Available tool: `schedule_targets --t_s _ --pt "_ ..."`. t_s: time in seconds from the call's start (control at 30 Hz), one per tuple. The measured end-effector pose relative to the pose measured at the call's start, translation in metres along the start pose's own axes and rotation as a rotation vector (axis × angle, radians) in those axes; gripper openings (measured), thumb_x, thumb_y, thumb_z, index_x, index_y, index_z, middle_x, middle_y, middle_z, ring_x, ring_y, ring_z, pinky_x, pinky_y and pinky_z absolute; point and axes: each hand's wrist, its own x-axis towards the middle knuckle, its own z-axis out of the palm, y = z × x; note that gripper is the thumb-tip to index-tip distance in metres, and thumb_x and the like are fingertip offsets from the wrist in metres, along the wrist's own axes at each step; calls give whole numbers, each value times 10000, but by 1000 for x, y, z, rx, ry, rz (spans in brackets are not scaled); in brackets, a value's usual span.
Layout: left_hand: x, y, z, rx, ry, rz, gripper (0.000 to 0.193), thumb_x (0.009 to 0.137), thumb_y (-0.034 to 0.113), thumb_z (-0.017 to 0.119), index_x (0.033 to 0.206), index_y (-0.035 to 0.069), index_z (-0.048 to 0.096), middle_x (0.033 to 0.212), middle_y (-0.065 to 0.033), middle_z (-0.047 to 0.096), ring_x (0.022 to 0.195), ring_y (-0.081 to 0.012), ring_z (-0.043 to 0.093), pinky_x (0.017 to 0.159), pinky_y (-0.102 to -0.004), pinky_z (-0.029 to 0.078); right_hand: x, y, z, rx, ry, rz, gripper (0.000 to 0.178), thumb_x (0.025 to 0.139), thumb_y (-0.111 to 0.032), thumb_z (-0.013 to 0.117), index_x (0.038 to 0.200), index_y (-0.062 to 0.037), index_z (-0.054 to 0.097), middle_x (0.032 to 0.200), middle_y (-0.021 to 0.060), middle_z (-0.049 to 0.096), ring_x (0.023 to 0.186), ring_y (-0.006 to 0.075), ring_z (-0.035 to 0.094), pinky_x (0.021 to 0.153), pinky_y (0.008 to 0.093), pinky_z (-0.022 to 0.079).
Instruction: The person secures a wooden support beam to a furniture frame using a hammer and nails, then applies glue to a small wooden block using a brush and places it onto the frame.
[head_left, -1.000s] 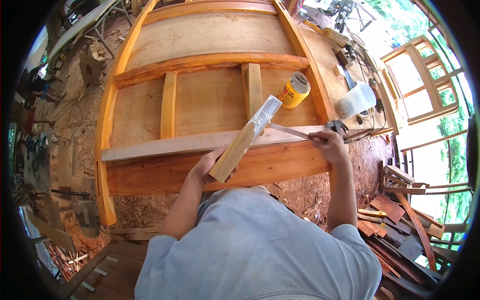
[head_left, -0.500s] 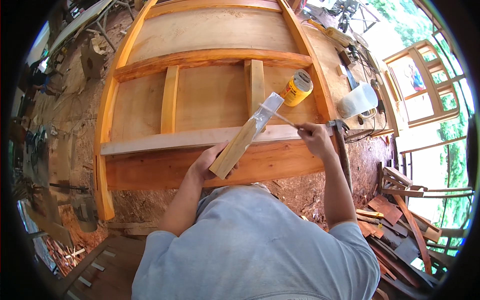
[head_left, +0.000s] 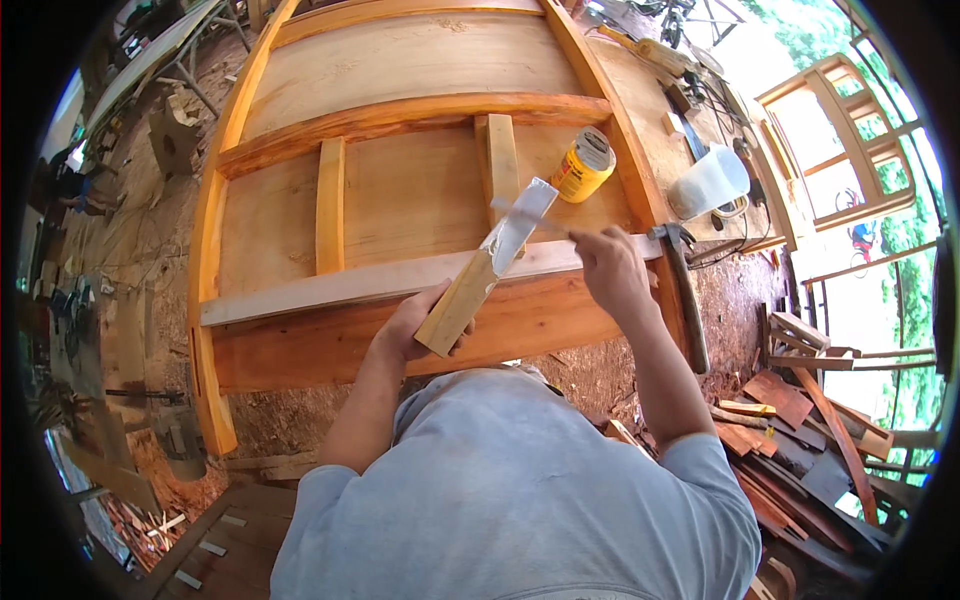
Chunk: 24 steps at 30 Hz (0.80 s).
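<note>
My left hand [head_left: 406,326] grips the lower end of a short wooden block [head_left: 458,304], holding it slanted above the frame. White glue [head_left: 518,222] coats the block's upper half. Pinched in my right hand [head_left: 612,268] is a thin stick [head_left: 555,230], blurred, its far end lying across the glued face. Just beyond the block is a yellow glue bottle [head_left: 580,172]. Beneath both hands lies a large wooden frame [head_left: 400,118] with panels, short cross pieces and a pale strip [head_left: 370,284] along its near side.
A hammer [head_left: 688,300] hangs over the frame's near right corner. To the right, a translucent plastic container [head_left: 712,184] stands on a bench with cables and power tools. Scrap wood [head_left: 800,440] is piled at lower right, and shavings cover the floor [head_left: 290,420].
My right hand has shifted slightly left and up, carrying the stick across the glued face. The block stays in my left hand, and the whole view has turned a little.
</note>
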Motion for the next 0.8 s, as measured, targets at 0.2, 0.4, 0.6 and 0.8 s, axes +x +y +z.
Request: schedule_targets --t_s 0.2,0.4,0.6,0.8 --pt "2 -2 0 -75 45 10 510 1099 437 307 1252 36 582 889 -158 697 684 -233 691 566 -353 583 7 36 7 263 -242 400 267 943 -142 648 1181 -54 731 860 164 719 766 173 663 723 329 522" --pt "2 -4 -8 -57 -47 11 517 1096 446 309 1253 37 583 903 -162 699 724 -238 704 578 -354 589 -47 5 9 619 -446 275 254 940 -104 670 1173 -23 733 823 49 711 763 83 604 715 260 498" --pt "2 -2 -4 -125 23 -47 552 1088 478 314 1265 35 592 893 -166 698 664 -241 695 555 -359 586 -41 36 23 681 -86 485 256 938 -110 692 1183 -53 744 917 56 737 812 93 627 735 270 505" --pt "2 -6 -11 -27 18 -37 590 1071 522 329 1263 31 593 878 -156 694 629 -244 684 541 -347 577 -58 30 -39 322 -401 186 232 921 -105 718 1147 -98 769 962 134 737 850 138 669 769 308 522"
